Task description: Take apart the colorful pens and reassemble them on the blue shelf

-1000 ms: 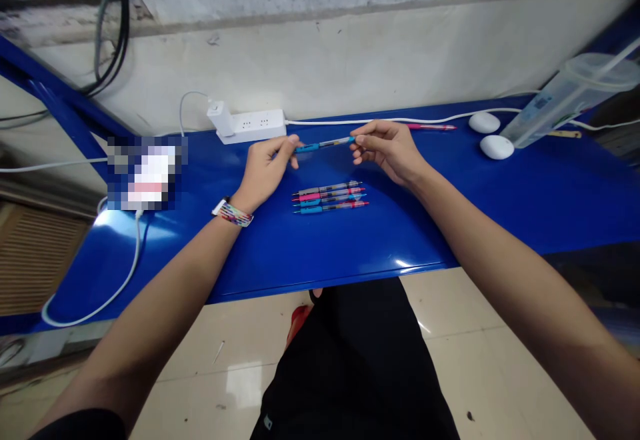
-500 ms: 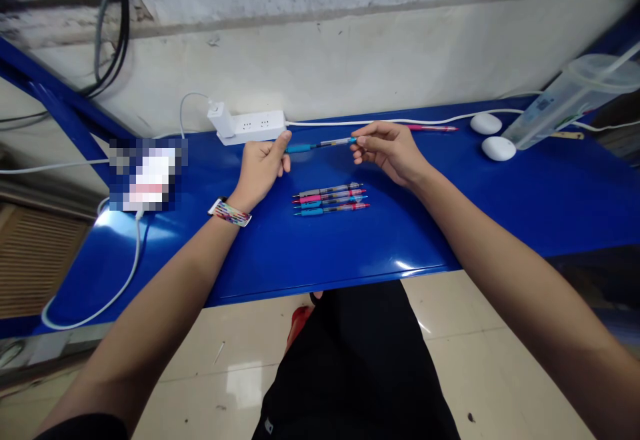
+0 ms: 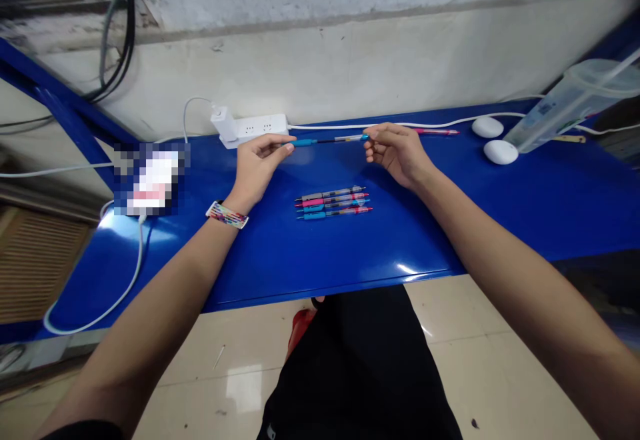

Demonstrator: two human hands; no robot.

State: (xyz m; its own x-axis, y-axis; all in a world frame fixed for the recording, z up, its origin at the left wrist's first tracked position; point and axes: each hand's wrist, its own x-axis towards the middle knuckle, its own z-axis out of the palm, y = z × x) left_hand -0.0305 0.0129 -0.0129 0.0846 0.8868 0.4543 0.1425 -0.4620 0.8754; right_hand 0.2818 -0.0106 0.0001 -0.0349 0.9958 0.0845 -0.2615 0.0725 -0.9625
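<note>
Above the blue tabletop my left hand [image 3: 260, 163] pinches the blue grip section of a pen [image 3: 305, 142] between thumb and fingertips. My right hand [image 3: 395, 150] is closed on the pen's other end, a clear barrel [image 3: 353, 138] with a blue tip. Between these two parts a thin dark refill [image 3: 325, 141] shows. Lower on the table several pens [image 3: 333, 203] lie side by side, with grey, pink and blue grips. Another pen with a red barrel [image 3: 437, 132] lies behind my right hand, partly hidden by it.
A white power strip [image 3: 263, 125] with a plugged-in charger [image 3: 223, 122] stands along the wall. On the left lies a pixelated device [image 3: 150, 183] on a cable. Two white rounded objects [image 3: 501, 152] and a tilted clear plastic container [image 3: 545, 113] are at the right. The table's front edge [image 3: 330, 293] runs near my body.
The pen's blue grip section and clear barrel have moved farther apart, exposing more of the refill. My left fingers have shifted their pinch, and my right hand sits slightly farther right.
</note>
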